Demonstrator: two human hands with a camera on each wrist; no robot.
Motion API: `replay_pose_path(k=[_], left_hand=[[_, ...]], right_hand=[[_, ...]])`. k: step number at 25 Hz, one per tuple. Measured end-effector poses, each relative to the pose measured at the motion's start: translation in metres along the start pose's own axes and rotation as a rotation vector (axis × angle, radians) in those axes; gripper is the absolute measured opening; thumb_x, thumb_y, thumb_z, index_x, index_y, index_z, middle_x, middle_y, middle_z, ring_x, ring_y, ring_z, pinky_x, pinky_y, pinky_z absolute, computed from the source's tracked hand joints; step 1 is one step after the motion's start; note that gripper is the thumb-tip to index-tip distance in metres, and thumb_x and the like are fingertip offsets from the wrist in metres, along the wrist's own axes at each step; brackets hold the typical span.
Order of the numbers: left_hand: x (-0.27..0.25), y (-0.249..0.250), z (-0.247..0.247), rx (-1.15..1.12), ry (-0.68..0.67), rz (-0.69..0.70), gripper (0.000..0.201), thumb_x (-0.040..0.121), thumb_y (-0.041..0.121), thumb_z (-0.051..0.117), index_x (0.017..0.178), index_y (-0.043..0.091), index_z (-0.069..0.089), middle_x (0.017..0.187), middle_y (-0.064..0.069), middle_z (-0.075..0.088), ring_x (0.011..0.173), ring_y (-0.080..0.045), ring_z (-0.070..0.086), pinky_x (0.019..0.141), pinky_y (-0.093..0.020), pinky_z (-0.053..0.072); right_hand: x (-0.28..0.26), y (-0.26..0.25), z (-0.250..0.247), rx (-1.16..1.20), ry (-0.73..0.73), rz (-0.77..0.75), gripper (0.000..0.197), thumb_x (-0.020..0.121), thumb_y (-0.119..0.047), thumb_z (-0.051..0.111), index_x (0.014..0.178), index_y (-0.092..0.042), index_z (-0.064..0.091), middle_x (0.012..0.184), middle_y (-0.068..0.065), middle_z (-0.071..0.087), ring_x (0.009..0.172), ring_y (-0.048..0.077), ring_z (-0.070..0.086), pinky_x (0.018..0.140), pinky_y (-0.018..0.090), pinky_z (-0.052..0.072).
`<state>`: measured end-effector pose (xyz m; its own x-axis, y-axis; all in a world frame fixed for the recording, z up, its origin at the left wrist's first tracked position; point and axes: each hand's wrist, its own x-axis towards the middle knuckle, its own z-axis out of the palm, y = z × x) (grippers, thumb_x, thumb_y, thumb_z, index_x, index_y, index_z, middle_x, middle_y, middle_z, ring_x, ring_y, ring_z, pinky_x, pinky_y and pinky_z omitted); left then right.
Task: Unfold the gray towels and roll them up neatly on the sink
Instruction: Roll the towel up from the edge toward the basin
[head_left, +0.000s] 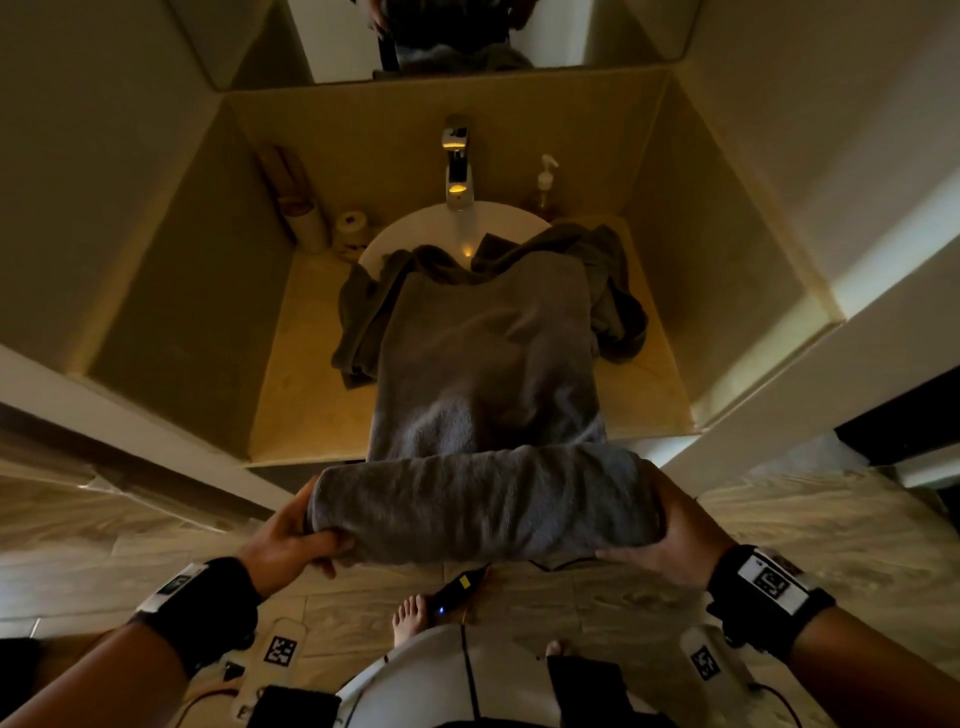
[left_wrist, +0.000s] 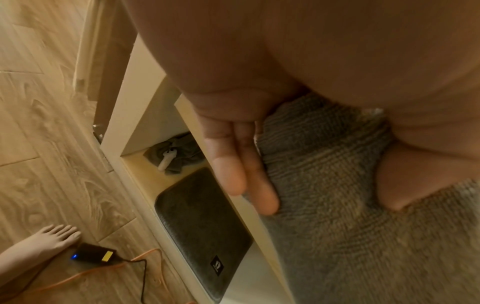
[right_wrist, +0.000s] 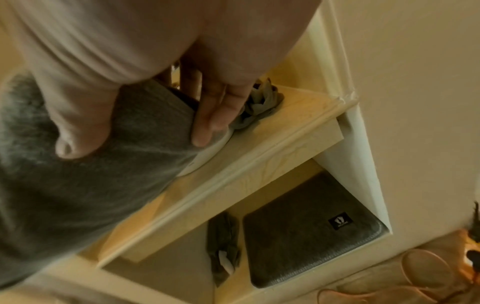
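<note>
A long gray towel (head_left: 488, 358) lies lengthwise over the white sink (head_left: 410, 228) and the counter. Its near end is wound into a thick roll (head_left: 483, 509) at the counter's front edge. My left hand (head_left: 306, 538) grips the roll's left end, thumb on the terry (left_wrist: 350, 246) and fingers (left_wrist: 241, 174) along the end. My right hand (head_left: 662, 538) cups and grips the right end, with fingers (right_wrist: 210, 115) at the end face and the thumb pressed on the gray cloth (right_wrist: 78, 185). A second gray towel (head_left: 615, 296) lies crumpled beneath, spilling out on both sides.
A faucet (head_left: 457, 171), a soap pump (head_left: 545, 184) and a paper roll (head_left: 353, 223) stand behind the basin. Walls close in the counter on both sides. A dark bath mat (right_wrist: 306, 230) lies on the shelf below. A power adapter (head_left: 457, 587) and my bare foot (head_left: 410, 618) are on the floor.
</note>
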<state>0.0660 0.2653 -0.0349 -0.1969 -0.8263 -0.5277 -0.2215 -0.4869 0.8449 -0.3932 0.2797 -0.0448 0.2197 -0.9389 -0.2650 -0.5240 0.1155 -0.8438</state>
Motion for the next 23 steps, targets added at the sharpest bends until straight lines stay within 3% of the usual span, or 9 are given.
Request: replay_pose_path(k=[3,6,7,9,13,15,19,21,23], left_hand=[[0.001,0.002,-0.002,0.007,-0.025,-0.039,0.114,0.032,0.057,0.096,0.133,0.033,0.048,0.087,-0.017,0.072,0.07,-0.035,0.064,0.048,-0.032,0.049],[0.004,-0.003,-0.004,0.042,-0.013,-0.065,0.115,0.035,0.063,0.093,0.135,0.028,0.05,0.089,-0.017,0.067,0.071,-0.032,0.058,0.051,-0.033,0.044],[0.006,-0.005,-0.004,0.051,-0.004,-0.08,0.116,0.035,0.065,0.092,0.136,0.027,0.05,0.09,-0.017,0.066,0.072,-0.031,0.057,0.054,-0.034,0.042],[0.008,-0.008,-0.002,0.067,0.01,-0.101,0.115,0.036,0.07,0.089,0.135,0.024,0.053,0.09,-0.013,0.067,0.073,-0.029,0.056,0.057,-0.034,0.041],[0.017,0.003,0.007,0.099,0.035,-0.134,0.11,0.034,0.089,0.074,0.119,0.02,0.062,0.083,-0.008,0.07,0.07,-0.025,0.057,0.057,-0.032,0.043],[0.019,0.01,0.012,0.103,0.028,-0.144,0.112,0.029,0.093,0.07,0.118,0.026,0.061,0.094,-0.008,0.072,0.08,-0.025,0.063,0.06,-0.033,0.048],[0.023,0.018,0.021,-0.104,0.057,-0.237,0.116,0.014,0.078,0.085,0.117,0.033,0.057,0.118,-0.011,0.065,0.109,-0.028,0.063,0.072,-0.034,0.059],[0.026,0.019,0.021,-0.177,0.091,-0.247,0.122,0.017,0.073,0.088,0.126,0.03,0.055,0.125,-0.012,0.062,0.116,-0.031,0.06,0.083,-0.044,0.059],[0.027,0.021,0.022,-0.178,0.102,-0.226,0.126,0.023,0.077,0.086,0.135,0.033,0.048,0.129,-0.009,0.058,0.118,-0.031,0.059,0.081,-0.046,0.06]], right_hand=[[0.002,0.0,-0.003,0.125,0.005,0.038,0.096,0.046,-0.049,0.095,0.129,-0.033,0.048,0.123,-0.011,0.06,0.114,0.0,0.057,0.085,0.014,0.049],[0.005,0.004,0.005,0.218,0.083,0.143,0.088,0.052,-0.027,0.096,0.125,-0.03,0.047,0.115,-0.01,0.058,0.107,0.004,0.056,0.074,0.0,0.044],[0.006,0.005,0.009,0.265,0.091,0.156,0.088,0.049,-0.034,0.097,0.122,-0.032,0.048,0.112,-0.013,0.059,0.104,0.001,0.056,0.074,0.0,0.044],[0.011,0.005,0.016,0.365,0.121,0.182,0.091,0.033,-0.063,0.091,0.112,-0.034,0.056,0.107,-0.015,0.065,0.099,-0.005,0.059,0.074,0.004,0.047],[0.023,0.002,0.019,0.533,0.16,0.213,0.094,0.033,-0.077,0.082,0.109,-0.026,0.063,0.1,-0.011,0.072,0.097,0.0,0.066,0.077,0.012,0.051],[0.029,0.001,0.022,0.592,0.193,0.221,0.096,0.034,-0.077,0.083,0.111,-0.023,0.065,0.104,-0.005,0.075,0.101,0.008,0.068,0.083,0.019,0.053],[0.04,-0.004,0.028,0.744,0.231,0.329,0.094,0.04,-0.068,0.087,0.119,-0.022,0.065,0.11,0.001,0.074,0.104,0.02,0.069,0.073,0.034,0.058],[0.043,-0.008,0.029,0.776,0.239,0.382,0.079,0.055,-0.059,0.083,0.122,-0.023,0.063,0.111,0.004,0.072,0.105,0.025,0.066,0.08,0.046,0.058],[0.046,-0.008,0.03,0.821,0.258,0.426,0.08,0.052,-0.058,0.086,0.121,-0.024,0.063,0.112,0.006,0.072,0.106,0.028,0.066,0.085,0.053,0.057]])
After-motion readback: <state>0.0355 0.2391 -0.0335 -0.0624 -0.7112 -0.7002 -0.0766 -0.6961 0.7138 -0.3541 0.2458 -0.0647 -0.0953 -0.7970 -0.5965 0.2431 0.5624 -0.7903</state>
